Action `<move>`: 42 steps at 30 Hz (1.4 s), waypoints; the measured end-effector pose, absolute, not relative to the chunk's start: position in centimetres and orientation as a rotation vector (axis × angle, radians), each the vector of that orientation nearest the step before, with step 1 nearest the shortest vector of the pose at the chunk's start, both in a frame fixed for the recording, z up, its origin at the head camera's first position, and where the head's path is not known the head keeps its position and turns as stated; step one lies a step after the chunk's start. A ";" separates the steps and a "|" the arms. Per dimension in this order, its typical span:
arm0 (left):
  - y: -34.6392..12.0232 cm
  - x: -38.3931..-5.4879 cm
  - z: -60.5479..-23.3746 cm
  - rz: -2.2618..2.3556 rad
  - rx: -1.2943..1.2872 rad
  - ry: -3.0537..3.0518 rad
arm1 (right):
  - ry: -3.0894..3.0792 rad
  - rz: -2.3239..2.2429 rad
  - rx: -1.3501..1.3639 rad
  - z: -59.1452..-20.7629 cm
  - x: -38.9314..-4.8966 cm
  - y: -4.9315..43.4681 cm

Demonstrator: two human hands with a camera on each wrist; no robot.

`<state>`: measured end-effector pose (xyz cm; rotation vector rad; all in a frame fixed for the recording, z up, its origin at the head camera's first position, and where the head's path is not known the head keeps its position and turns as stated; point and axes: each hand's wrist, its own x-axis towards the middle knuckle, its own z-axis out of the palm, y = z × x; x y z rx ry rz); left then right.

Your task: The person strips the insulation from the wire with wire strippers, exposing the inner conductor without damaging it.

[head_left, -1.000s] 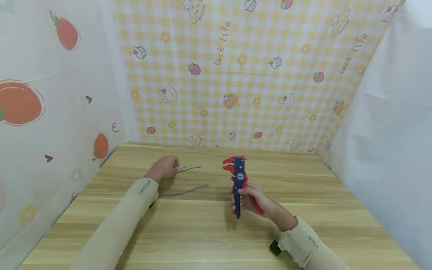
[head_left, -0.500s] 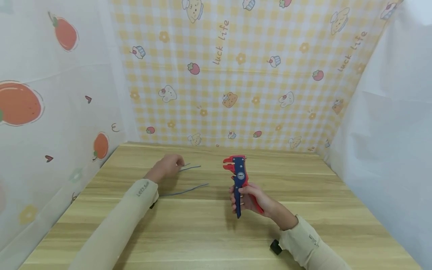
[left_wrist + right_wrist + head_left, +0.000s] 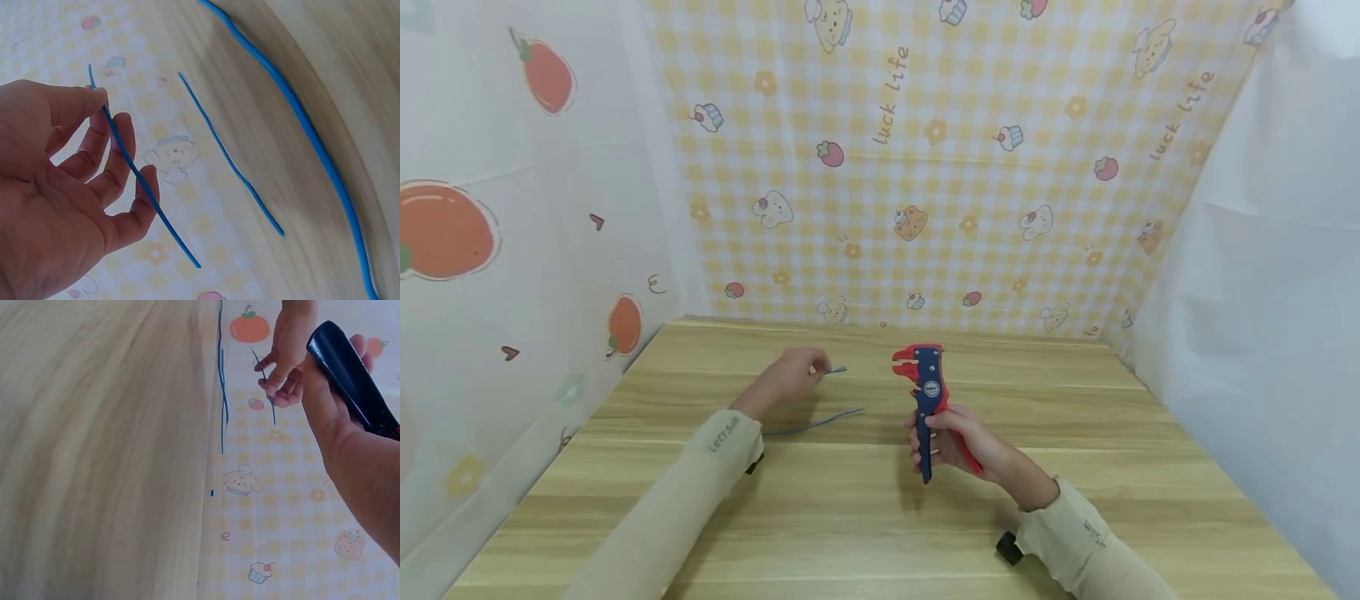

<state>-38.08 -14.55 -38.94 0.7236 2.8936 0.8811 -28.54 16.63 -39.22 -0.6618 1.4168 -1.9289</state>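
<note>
My left hand (image 3: 788, 375) is above the back left part of the table, pinching a short blue wire (image 3: 169, 226) between thumb and forefinger. In the left wrist view the held wire slants across the other fingers, raised off the table. A second short wire (image 3: 232, 164) lies on the wood beside it, and a longer blue wire (image 3: 301, 119) lies closer to the camera. My right hand (image 3: 966, 442) grips a wire stripper (image 3: 929, 387) by its blue and red handles. The stripper stands upright with its red jaws toward the left, apart from the wires.
The wooden table (image 3: 865, 517) meets a yellow checked cloth (image 3: 880, 208) at the back. White sheets hang at the left and right sides. A tiny blue piece (image 3: 212, 493) lies on the table in the right wrist view.
My left hand has shifted to the right along the back of the table, taking up the short wire. The right hand and the wire stripper have barely moved.
</note>
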 end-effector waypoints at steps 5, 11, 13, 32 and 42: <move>-13.6 -37.7 -38.9 0.927 0.797 2.891 | 1.435 -1.920 -0.652 -39.1 -28.5 16.3; -12.8 -36.7 -38.4 0.993 0.854 2.874 | 1.425 -1.921 -0.664 -39.2 -28.5 16.3; -12.5 -36.4 -38.2 1.018 0.885 2.869 | 1.426 -1.917 -0.672 -39.2 -28.5 16.3; -10.1 -34.4 -36.4 1.186 1.033 2.822 | 1.430 -1.937 -0.668 -39.7 -28.7 16.4; -9.7 -33.9 -36.2 1.157 1.046 2.853 | 1.414 -1.935 -0.667 -39.9 -28.7 16.5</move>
